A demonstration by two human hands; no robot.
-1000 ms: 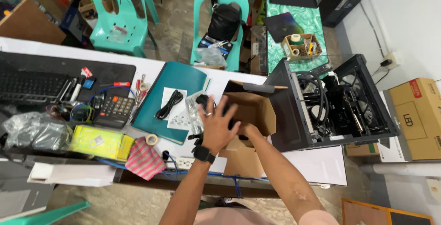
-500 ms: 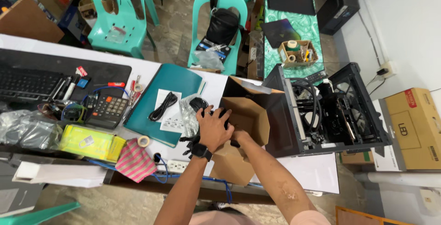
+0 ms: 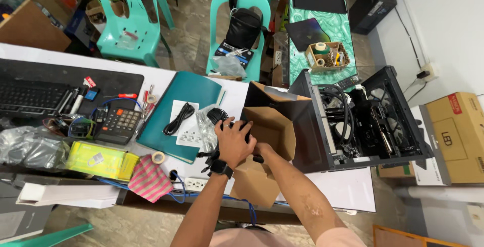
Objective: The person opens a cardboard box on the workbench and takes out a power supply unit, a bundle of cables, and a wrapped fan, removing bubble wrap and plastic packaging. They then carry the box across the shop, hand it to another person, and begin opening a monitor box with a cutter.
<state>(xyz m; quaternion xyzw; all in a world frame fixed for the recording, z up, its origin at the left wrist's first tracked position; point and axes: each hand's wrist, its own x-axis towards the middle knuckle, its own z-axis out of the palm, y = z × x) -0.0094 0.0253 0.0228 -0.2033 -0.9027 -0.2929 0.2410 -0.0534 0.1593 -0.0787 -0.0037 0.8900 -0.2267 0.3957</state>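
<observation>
At far left of the frame a black keyboard [image 3: 30, 98] lies on the white table [image 3: 348, 189]; to its right sits a calculator [image 3: 117, 125], with a yellow-green box [image 3: 98, 159] and a striped pink cloth [image 3: 149, 181] below them near the table's front edge. Right of these lies a teal folder [image 3: 189, 95] bearing a coiled black cable [image 3: 180, 118] on a white sheet.

At centre frame the left hand [image 3: 234, 141], a black watch [image 3: 220, 168] on its wrist, rests palm down on the left rim of the open cardboard box [image 3: 275, 131]. Its fingers are curled over a bunch of black cables [image 3: 218, 116] at that rim; the grip reads as closed on the bundle, though the fingertips are partly hidden. The right hand [image 3: 258, 151] lies just beneath and to the right of the left, against the box's lower left corner; only a little of it shows, and I cannot tell whether it is closed on anything.

The box stands tilted, its mouth facing up and toward the camera, flaps raised at the back. The cavity lies directly right of the left hand. The left hand is the nearer one to the cables.

Right of the box, touching or just beside it, stands an open black computer case [image 3: 373, 121]. At far right sits a closed brown carton [image 3: 456, 136].
</observation>
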